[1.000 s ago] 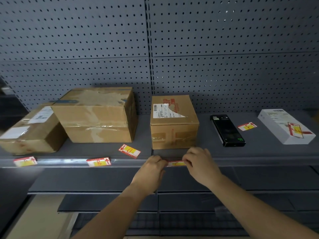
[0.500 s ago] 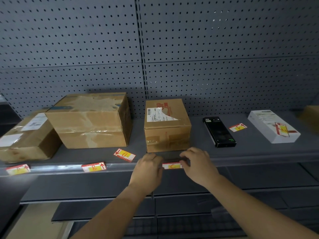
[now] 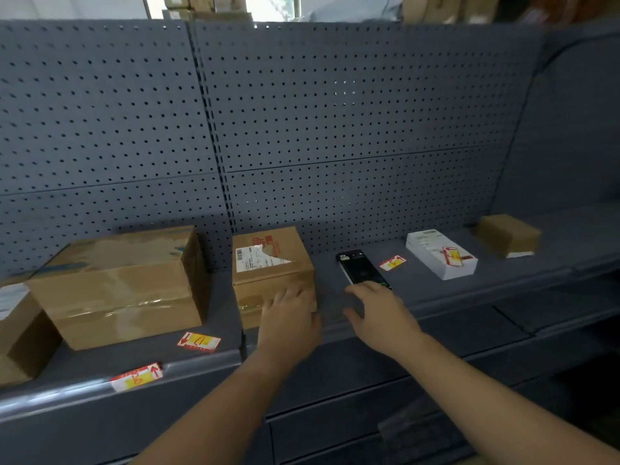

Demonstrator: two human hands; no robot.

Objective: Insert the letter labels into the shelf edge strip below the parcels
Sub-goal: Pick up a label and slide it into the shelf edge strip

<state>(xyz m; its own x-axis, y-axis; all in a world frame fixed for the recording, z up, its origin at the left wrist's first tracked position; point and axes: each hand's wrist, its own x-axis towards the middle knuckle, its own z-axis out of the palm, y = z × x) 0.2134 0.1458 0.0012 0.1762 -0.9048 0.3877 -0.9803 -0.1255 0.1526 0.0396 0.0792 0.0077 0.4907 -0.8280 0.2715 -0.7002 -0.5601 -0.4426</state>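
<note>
My left hand (image 3: 288, 322) hovers open in front of the small cardboard parcel (image 3: 270, 263), covering its lower front. My right hand (image 3: 379, 313) is open with fingers spread, over the shelf just below the black phone (image 3: 360, 268). Neither hand holds anything. A loose label marked D (image 3: 199, 342) lies on the shelf in front of the big parcel (image 3: 117, 286). One label (image 3: 137, 377) sits in the shelf edge strip (image 3: 67, 396) below it. Another loose label (image 3: 392, 262) lies right of the phone. The label under the small parcel is hidden by my hands.
A white box (image 3: 439, 253) with a label on top stands at the right, a small brown parcel (image 3: 508, 234) beyond it. A third parcel (image 3: 16, 327) is cut off at the left edge. The pegboard back wall (image 3: 302, 129) rises behind. Lower shelves sit below.
Both hands let go of the label in the strip under the small parcel and rose over the shelf, the right one moving right. The view tilted up and swung.
</note>
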